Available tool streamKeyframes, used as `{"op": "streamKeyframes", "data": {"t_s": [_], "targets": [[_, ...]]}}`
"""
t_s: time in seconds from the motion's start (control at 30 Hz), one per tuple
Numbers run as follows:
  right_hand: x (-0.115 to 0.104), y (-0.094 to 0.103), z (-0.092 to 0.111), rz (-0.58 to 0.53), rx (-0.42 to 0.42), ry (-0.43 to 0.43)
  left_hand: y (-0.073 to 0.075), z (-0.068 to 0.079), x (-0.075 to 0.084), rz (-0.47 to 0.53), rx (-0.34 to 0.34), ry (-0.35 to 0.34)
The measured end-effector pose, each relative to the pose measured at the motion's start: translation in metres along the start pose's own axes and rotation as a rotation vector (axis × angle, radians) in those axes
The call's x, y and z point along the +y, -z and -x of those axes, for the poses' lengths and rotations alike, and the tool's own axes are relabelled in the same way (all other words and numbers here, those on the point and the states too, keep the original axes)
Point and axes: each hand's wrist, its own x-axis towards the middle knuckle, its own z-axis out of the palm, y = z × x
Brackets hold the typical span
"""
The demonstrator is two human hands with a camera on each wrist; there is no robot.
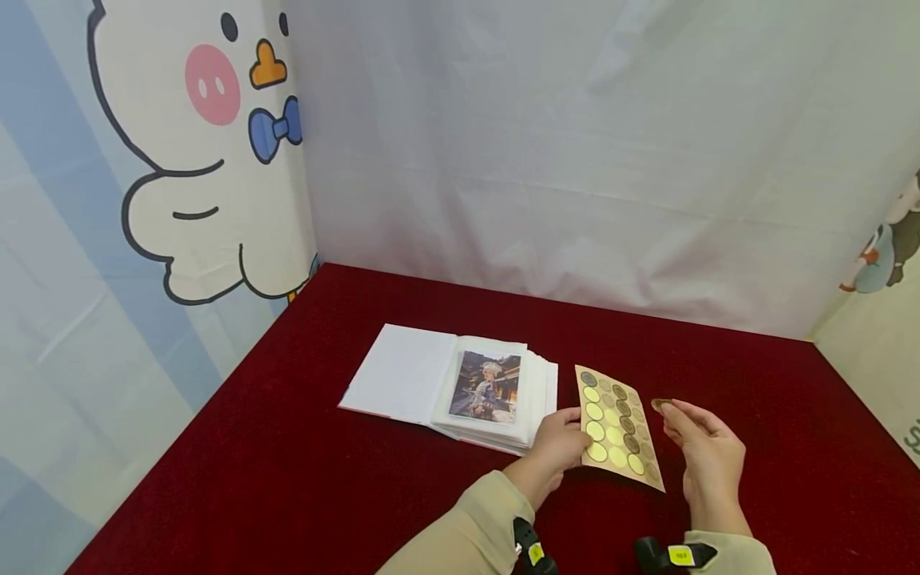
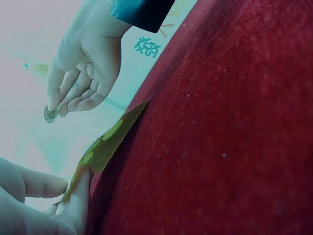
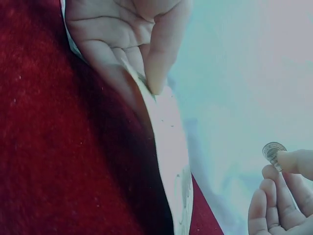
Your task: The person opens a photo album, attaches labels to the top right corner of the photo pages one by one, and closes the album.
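Note:
A brown sheet of round stickers (image 1: 624,421), with rows of gold and darker circles, is tilted above the red cloth. My left hand (image 1: 555,444) pinches its left edge, thumb on the front and fingers behind. To the right of the sheet and apart from it, my right hand (image 1: 710,457) pinches one round sticker (image 1: 659,404) between thumb and fingertips. The left wrist view shows this sticker (image 2: 50,114) as a small disc with a dark printed pattern. In the right wrist view the sheet (image 3: 168,147) is seen nearly edge-on, bending slightly.
An open photo album (image 1: 406,371) lies left of my left hand, its white cover folded out. A photo (image 1: 487,386) of a costumed figure sits in its page. Red cloth (image 1: 237,455) covers the table, and a pale curtain (image 1: 575,160) hangs behind.

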Motion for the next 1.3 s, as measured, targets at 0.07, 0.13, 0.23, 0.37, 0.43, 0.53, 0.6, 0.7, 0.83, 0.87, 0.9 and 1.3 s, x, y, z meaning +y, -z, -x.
{"op": "streamKeyframes", "data": {"t_s": [0.07, 0.13, 0.23, 0.37, 0.43, 0.53, 0.6, 0.7, 0.83, 0.87, 0.9, 1.3], "targets": [[0.006, 0.0, -0.006, -0.02, 0.029, -0.022, 0.001, -0.001, 0.0, -0.039, 0.022, -0.017], [0.009, 0.0, -0.008, -0.013, 0.044, -0.036, 0.002, -0.001, 0.0, -0.052, 0.024, -0.027], [0.009, -0.002, -0.006, 0.014, 0.037, -0.049, 0.004, -0.001, 0.002, -0.076, 0.031, -0.029], [-0.001, -0.006, 0.005, 0.041, 0.024, -0.078, 0.006, 0.0, 0.007, -0.089, 0.048, -0.022], [-0.011, -0.01, 0.014, 0.05, 0.011, -0.083, 0.008, 0.0, 0.009, -0.093, 0.053, -0.025], [-0.026, -0.015, 0.029, 0.038, -0.008, -0.107, 0.011, 0.0, 0.012, -0.093, 0.055, -0.032], [-0.034, -0.019, 0.037, 0.035, -0.031, -0.11, 0.012, 0.0, 0.013, -0.084, 0.051, -0.034], [-0.039, -0.023, 0.042, 0.009, -0.045, -0.13, 0.013, 0.001, 0.015, -0.059, 0.052, -0.027], [-0.04, -0.026, 0.044, 0.011, -0.059, -0.145, 0.014, 0.005, 0.018, -0.032, 0.061, -0.019], [-0.04, -0.027, 0.044, 0.013, -0.065, -0.147, 0.014, 0.005, 0.018, -0.024, 0.061, -0.025], [-0.04, -0.027, 0.045, 0.014, -0.069, -0.156, 0.014, 0.006, 0.019, -0.019, 0.062, -0.029], [-0.04, -0.033, 0.048, -0.032, -0.074, -0.217, 0.018, 0.015, 0.029, 0.078, 0.011, -0.072]]}}
